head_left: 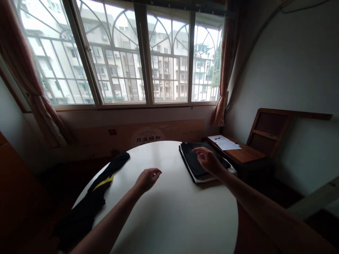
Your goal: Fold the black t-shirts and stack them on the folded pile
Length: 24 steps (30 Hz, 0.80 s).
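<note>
I have my left hand (pixel 148 177) over the smooth, round white table (pixel 169 218), a little toward 11 o'clock from its middle. Its fingers curl inward and I see nothing in them; I cannot tell whether their tips meet the thumb. My right hand (pixel 208 160) is at about 1 o'clock, over the stack of folded black and white cloth (pixel 194 162). Its fingers are loosely bent and parted, gripping nothing that I can see, and I cannot tell whether they touch the top layer.

The stack lies near the table's rim between 1 and 2 o'clock, black on top, with white edges showing beneath along its left and near sides. Across from it, a crumpled black garment with a yellow stripe (pixel 99 195) runs along the rim from 11 o'clock down to about 8, its near end hanging over the edge. My left forearm passes just beside that lower end.

Beyond the table at 2 o'clock stands a brown wooden side surface (pixel 246 154) with white paper sheets (pixel 227 144) and a dark pen (pixel 217 138) on it. At 12 o'clock is a wide window with curved metal bars (pixel 166 56), between patterned reddish curtains (pixel 224 67).
</note>
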Tool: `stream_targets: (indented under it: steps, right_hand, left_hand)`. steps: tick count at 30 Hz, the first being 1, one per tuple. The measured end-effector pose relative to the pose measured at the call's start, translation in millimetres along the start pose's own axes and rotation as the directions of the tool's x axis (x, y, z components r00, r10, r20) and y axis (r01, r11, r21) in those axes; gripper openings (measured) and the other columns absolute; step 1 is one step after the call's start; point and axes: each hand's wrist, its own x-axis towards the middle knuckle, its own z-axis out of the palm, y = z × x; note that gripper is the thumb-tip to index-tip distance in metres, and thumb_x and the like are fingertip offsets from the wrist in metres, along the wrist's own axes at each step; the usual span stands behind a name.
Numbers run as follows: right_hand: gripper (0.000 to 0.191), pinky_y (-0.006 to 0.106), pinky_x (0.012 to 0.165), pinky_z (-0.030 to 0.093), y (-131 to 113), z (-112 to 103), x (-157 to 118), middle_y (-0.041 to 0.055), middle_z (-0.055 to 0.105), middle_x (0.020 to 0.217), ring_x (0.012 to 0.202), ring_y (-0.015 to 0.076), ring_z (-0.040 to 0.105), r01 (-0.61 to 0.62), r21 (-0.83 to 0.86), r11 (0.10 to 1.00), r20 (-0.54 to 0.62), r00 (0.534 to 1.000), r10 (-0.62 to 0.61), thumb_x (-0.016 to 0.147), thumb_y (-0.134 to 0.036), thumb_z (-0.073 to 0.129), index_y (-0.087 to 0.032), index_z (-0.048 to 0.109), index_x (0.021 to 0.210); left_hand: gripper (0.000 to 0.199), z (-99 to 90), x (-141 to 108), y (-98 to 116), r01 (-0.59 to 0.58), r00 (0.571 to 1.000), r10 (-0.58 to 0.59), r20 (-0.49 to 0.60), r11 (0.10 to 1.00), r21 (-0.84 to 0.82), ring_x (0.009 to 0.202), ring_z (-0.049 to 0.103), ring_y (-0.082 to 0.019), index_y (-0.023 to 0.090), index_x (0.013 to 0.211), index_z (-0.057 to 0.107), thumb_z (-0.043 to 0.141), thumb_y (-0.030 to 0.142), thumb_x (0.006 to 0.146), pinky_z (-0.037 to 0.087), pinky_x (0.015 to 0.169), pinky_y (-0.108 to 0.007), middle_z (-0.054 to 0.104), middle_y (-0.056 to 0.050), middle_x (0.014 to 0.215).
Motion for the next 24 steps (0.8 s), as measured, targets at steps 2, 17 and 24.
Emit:
stream_targets:
  steps: [2, 17, 24]
  right_hand:
    - [0.047, 0.032, 0.084, 0.055, -21, 53, -2, 0.0076, 0.072, 0.108, 0.094, 0.0177, 0.068, -0.073, 0.190, 0.979, 0.013, 0.997, 0.072, 0.082, -0.012, 0.049, -0.019, 0.063, 0.126]
    - [0.089, 0.038, 0.099, 0.050, -33, 220, -56, 0.0118, 0.065, 0.121, 0.107, 0.0197, 0.064, -0.283, 0.307, 0.909, 0.265, 0.942, 0.204, 0.079, -0.005, 0.050, -0.021, 0.020, 0.161]
    - [0.086, 0.038, 0.089, 0.053, -38, 221, -58, 0.0085, 0.066, 0.116, 0.093, 0.0189, 0.065, -0.250, 0.323, 0.913, 0.270, 0.949, 0.165, 0.081, -0.011, 0.054, -0.026, 0.023, 0.160]
  left_hand:
    - [0.027, -3.0, -7, -23, 0.081, 0.997, -0.081, -0.007, 0.995, 0.053, 0.081, 0.070, -0.021, 0.021, 0.098, 0.079, 0.054, 0.026, 0.091, 0.048, 0.075, -0.029, 0.079, -0.006, 0.093]
    - [0.029, 10.5, -24, -74, 0.133, 0.991, -0.134, -0.019, 0.989, -0.061, 0.103, 0.068, -0.025, 0.021, 0.093, 0.079, 0.053, 0.013, 0.082, 0.048, 0.094, -0.034, 0.077, -0.007, 0.102]
    - [0.029, 7.9, -27, -68, 0.168, 0.983, -0.179, -0.043, 0.968, -0.186, 0.103, 0.069, -0.025, 0.020, 0.092, 0.078, 0.051, 0.020, 0.081, 0.049, 0.097, -0.035, 0.077, -0.008, 0.103]
